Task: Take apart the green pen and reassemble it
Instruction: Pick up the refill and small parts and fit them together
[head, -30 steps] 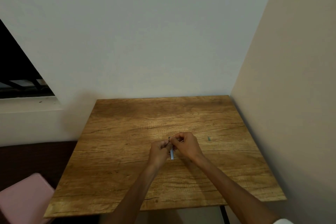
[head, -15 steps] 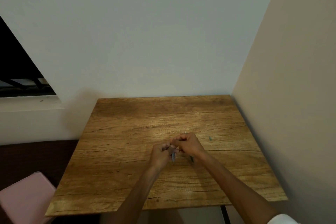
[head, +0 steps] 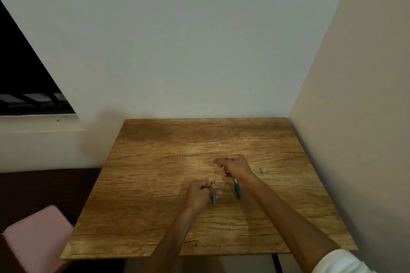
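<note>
The near edge of the table (head: 142, 241) is bare wood; both forearms cross it, and a white sleeve (head: 339, 260) shows at the right. A pink seat (head: 35, 237) stands off the table's near left corner.

The left hand (head: 199, 194) is curled around a grey tube (head: 214, 198), probably the barrel. The tube points toward the person and its lower end sticks out below the fingers. The grip is near the tube's far end, which leaves that end presented toward the other hand; this suits pulling a part out of it or feeding one in.

The right hand (head: 236, 165) sits farther away and to the right, clearly apart from the left hand. Its fingers are closed on the green pen part (head: 237, 188), which hangs down and back from under the palm with a pale tip near the hand. Which part this is cannot be told at this size. The two hands are separated, so the two pieces are not joined at this moment.

A small green piece (head: 261, 170), likely a cap or end plug, lies on the table just right of the right hand. Set aside there, it stays within reach and out of the working zone.

Judgement: the pen is in its dismantled state, in at least three pieces. Loose small parts may roll; the flat grain offers no stop.

Beyond the table stands a grey-white wall (head: 199, 40), meeting a beige wall (head: 366, 95) on the right. A dark window (head: 20, 73) lies far left.
</note>
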